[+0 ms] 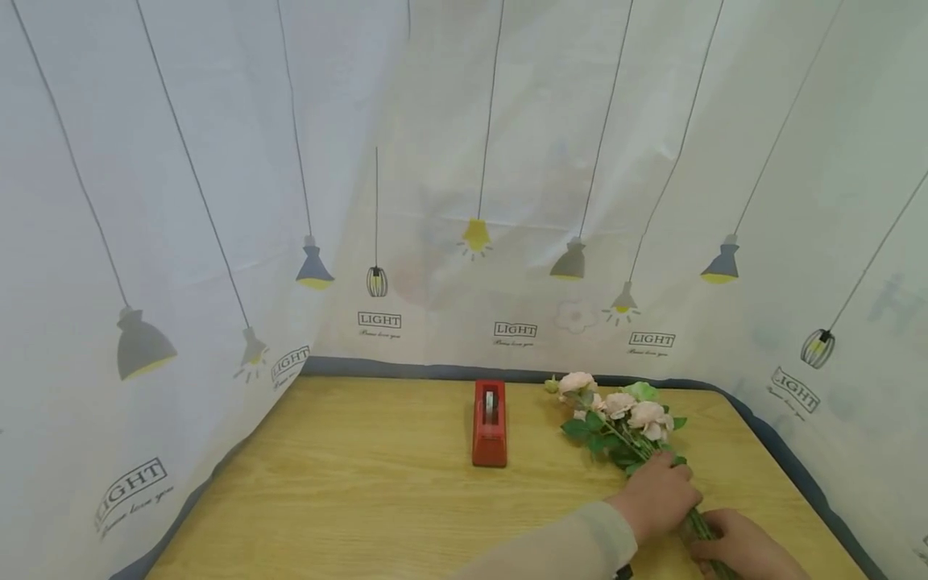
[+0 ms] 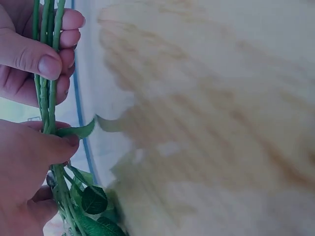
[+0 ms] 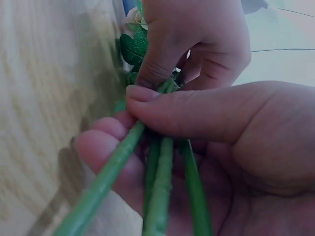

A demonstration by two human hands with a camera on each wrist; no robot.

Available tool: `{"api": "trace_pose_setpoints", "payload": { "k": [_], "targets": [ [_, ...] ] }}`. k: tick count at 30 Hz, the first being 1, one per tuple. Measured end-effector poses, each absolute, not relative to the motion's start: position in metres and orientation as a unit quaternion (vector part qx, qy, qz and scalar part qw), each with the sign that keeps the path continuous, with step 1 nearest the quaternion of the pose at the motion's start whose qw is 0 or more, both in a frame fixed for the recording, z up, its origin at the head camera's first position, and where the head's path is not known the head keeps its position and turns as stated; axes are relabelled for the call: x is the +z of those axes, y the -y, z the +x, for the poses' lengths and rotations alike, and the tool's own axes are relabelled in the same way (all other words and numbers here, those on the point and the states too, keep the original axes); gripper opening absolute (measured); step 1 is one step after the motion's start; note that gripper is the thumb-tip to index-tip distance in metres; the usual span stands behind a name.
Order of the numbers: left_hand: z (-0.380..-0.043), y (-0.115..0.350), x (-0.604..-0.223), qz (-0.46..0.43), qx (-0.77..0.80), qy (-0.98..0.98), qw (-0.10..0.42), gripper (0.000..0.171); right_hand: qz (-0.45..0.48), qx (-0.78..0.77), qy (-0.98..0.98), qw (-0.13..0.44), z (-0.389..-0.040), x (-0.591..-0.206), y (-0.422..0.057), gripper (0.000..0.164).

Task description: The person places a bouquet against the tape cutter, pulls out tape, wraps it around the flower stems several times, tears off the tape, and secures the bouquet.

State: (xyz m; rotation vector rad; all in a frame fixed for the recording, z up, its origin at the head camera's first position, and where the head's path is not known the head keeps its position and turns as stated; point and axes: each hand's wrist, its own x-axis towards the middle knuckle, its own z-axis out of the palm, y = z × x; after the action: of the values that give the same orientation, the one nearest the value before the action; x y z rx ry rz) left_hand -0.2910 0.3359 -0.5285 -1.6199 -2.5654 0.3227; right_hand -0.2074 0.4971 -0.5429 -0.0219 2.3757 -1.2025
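Observation:
A bunch of pale pink flowers (image 1: pixel 619 407) with green leaves lies toward the right of the wooden table, blooms pointing to the back. My left hand (image 1: pixel 658 493) grips the stems just below the leaves. Lower down, my right hand (image 1: pixel 739 548) holds the same stems, its thumb across them and the fingers curled behind. In the left wrist view the green stems (image 2: pixel 48 98) run together through both hands. Their lower ends spread apart past my right thumb (image 3: pixel 182 110) in the right wrist view.
A red tape dispenser (image 1: pixel 490 435) stands left of the flowers on the wooden table (image 1: pixel 362 467). White curtains (image 1: pixel 449 145) printed with lamps hang around the back and sides. A small dark object (image 1: pixel 623 572) shows partly below my left wrist.

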Motion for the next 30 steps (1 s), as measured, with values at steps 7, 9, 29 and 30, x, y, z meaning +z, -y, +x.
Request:
{"api": "trace_pose_setpoints", "payload": {
  "k": [7, 9, 29, 30],
  "targets": [
    [-0.289, -0.334, -0.517, -0.532, 0.127, 0.829, 0.113, 0.026, -0.011, -0.451, -0.870, 0.198, -0.186, -0.503, -0.468, 0.026],
    [-0.290, -0.332, -0.512, -0.530, 0.127, 0.829, 0.128, 0.025, -0.008, -0.442, -0.878, 0.184, -0.187, -0.499, -0.466, 0.026],
    [-0.288, -0.234, -0.440, -0.485, 0.153, 0.849, 0.146, 0.025, -0.014, -0.300, -0.953, 0.039, -0.200, -0.456, -0.401, 0.012],
    [-0.288, -0.227, -0.437, -0.485, 0.147, 0.849, 0.149, 0.023, -0.025, -0.293, -0.955, 0.037, -0.201, -0.455, -0.398, 0.013]
  ]
}}
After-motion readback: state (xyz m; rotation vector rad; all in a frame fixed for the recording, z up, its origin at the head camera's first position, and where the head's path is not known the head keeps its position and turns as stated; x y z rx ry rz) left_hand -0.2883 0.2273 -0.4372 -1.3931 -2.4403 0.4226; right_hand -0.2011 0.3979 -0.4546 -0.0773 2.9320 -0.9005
